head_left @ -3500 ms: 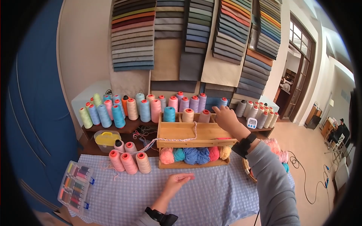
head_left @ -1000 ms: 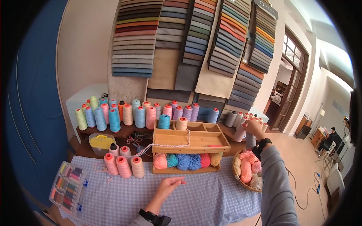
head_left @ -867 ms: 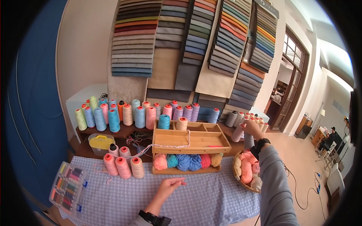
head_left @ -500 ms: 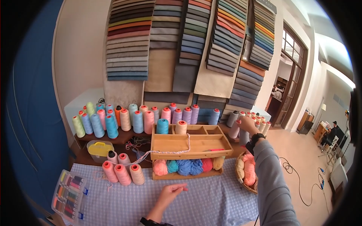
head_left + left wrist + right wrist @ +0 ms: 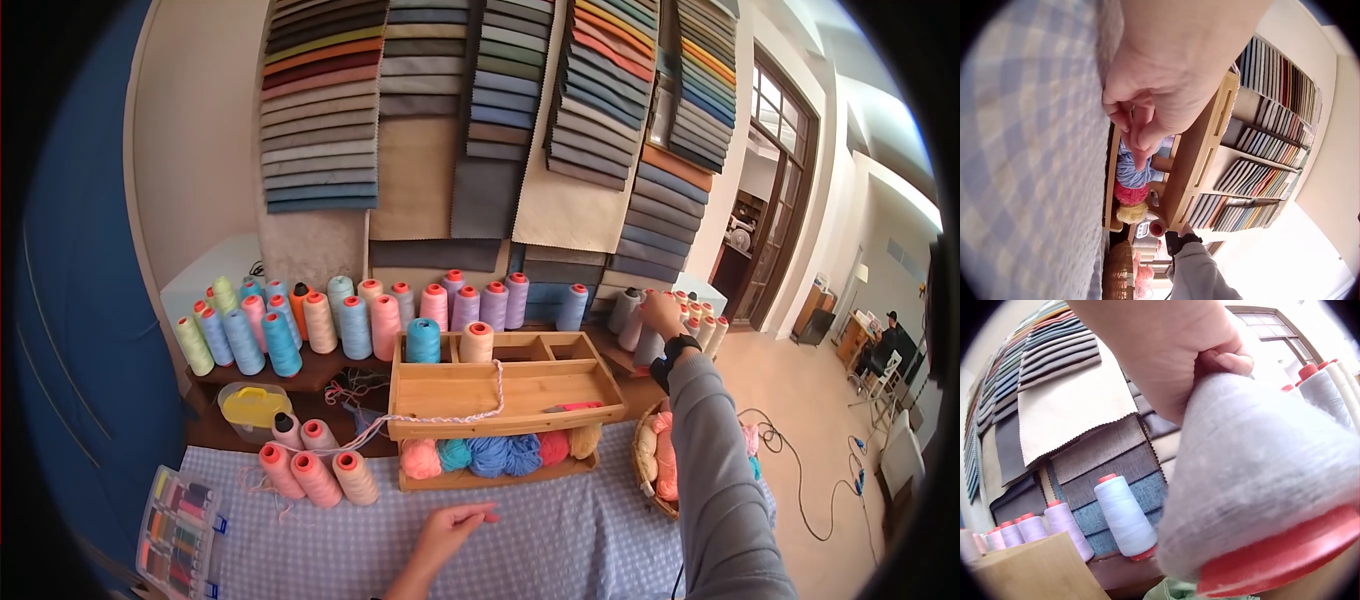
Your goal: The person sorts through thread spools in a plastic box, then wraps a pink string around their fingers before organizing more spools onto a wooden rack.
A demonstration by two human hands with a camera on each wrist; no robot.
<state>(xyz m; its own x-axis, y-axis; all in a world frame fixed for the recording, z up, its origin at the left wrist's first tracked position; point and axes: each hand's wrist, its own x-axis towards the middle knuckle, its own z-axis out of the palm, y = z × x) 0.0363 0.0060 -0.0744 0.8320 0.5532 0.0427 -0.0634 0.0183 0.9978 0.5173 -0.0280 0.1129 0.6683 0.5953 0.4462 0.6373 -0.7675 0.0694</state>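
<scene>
My right hand (image 5: 662, 316) grips the top of a grey cone of thread (image 5: 1254, 469) at the right shelf. That cone leans in the right wrist view, its red base showing. A mauve thread cone (image 5: 630, 332) stands just left of it. Over the checked cloth, my left hand (image 5: 445, 530) hovers with thumb and fingers loosely together, holding nothing. Ahead of it stands a wooden organizer (image 5: 480, 388). Its back row carries a teal thread cone (image 5: 423, 343) and a peach thread cone (image 5: 477, 343). A braided cord (image 5: 440, 417) trails across its front.
Yarn balls (image 5: 490, 455) fill the organizer's lower level. A yarn basket (image 5: 643, 472) sits at the cloth's right edge, under my right forearm. Several pink and peach cones (image 5: 317, 478) stand front left, beside a clear thread box (image 5: 178, 535). More cones line the back shelf.
My right hand has gone from the organizer to the right shelf. The mauve cone has left the organizer and stands there; my hand now grips the grey cone. My left hand stays nearly still.
</scene>
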